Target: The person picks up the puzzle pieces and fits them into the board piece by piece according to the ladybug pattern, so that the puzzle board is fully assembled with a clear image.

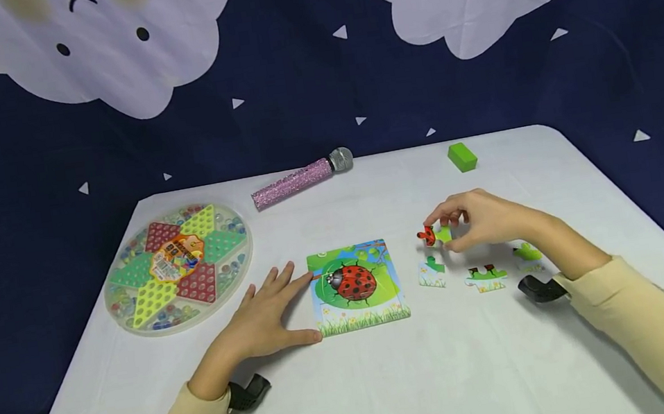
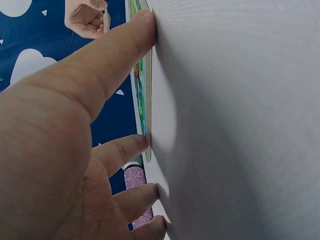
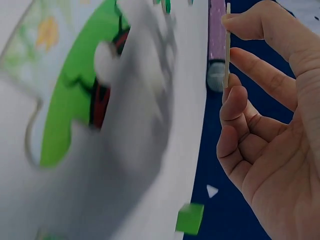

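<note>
My right hand [image 1: 485,218] pinches a red and green jigsaw piece [image 1: 436,235] between thumb and fingers. In the right wrist view that piece [image 3: 227,47] appears edge-on, raised above the table. A square ladybug picture board [image 1: 357,287] lies flat at mid-table. Fingers spread, my left hand [image 1: 267,313] rests at its left side, with thumb and index fingertips right at the board's edge. Below the right hand lie three loose jigsaw pieces: one with grass and a green knob [image 1: 432,273], one with dark red bits [image 1: 486,277], and a green one [image 1: 527,252] partly by the wrist.
A round Chinese checkers board [image 1: 179,265] with marbles round its rim lies left of the left hand. Toward the back edge are a pink glitter microphone [image 1: 303,179] and a green block [image 1: 462,157]. A dark blue cloud-patterned cloth [image 1: 300,64] hangs behind the white table [image 1: 393,388].
</note>
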The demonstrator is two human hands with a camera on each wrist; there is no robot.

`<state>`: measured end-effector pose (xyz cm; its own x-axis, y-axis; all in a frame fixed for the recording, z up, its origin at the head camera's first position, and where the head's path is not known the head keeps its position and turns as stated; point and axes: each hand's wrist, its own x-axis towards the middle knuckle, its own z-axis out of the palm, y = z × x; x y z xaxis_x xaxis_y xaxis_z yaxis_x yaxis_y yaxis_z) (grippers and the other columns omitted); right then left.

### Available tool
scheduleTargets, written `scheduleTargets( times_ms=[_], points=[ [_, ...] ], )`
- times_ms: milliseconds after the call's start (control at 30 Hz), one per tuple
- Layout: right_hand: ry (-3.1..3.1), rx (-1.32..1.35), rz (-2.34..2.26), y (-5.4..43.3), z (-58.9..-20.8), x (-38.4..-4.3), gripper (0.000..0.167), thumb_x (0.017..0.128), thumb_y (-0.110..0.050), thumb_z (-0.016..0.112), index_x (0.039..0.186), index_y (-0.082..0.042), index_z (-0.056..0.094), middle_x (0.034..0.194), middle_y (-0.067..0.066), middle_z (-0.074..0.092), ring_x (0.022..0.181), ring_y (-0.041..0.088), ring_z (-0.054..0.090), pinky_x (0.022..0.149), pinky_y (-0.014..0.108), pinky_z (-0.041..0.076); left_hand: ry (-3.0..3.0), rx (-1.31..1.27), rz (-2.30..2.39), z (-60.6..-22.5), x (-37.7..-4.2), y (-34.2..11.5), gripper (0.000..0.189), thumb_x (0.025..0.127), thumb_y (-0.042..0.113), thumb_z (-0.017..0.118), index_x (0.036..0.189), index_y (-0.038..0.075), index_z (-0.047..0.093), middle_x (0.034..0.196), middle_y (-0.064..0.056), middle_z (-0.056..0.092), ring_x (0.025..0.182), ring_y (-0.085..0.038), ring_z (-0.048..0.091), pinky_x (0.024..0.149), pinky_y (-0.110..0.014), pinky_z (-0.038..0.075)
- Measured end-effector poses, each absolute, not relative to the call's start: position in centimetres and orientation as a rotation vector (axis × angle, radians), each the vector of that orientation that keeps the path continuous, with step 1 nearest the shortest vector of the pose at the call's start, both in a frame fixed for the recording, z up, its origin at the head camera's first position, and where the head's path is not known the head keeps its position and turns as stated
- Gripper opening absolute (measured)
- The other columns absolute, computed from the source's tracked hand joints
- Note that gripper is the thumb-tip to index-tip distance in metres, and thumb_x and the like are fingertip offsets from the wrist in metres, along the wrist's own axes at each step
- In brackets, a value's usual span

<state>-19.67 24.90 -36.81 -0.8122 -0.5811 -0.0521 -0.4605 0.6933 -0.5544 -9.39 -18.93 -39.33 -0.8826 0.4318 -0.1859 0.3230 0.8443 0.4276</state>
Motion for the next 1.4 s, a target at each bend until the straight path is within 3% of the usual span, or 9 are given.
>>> scheduleTargets(
  times_ms=[633, 1400],
  points=[
    [2.510, -1.062, -0.811, 18.6, -37.2, -18.8, 0.042, 0.082, -0.021, 0.089, 0.123, -0.023, 0.078, 0.100, -0.009, 0.072, 0.094, 0.014, 0.065, 0.085, 0.035, 0.055, 2.751, 0.574, 0.560, -39.5, -9.4, -19.0, 0.103, 0.085, 0.062, 0.084, 0.169, 0.025, 0.038, 0.180, -0.018, 0.020, 0.165, -0.050, 0.016, 0.124, -0.082, 0.015],
    [2.423, -1.216, -0.699, 14.5, -38.5, -18.8, 0.040, 0.081, -0.024, 0.090, 0.119, -0.018, 0.081, 0.097, -0.006, 0.070, 0.091, 0.011, 0.061, 0.082, 0.028, 0.054, 2.748, 0.571, 0.556, -39.6, -9.6, -19.0, 0.104, 0.084, 0.062, 0.085, 0.169, 0.025, 0.037, 0.180, -0.017, 0.019, 0.166, -0.050, 0.015, 0.125, -0.082, 0.013]
  ],
)
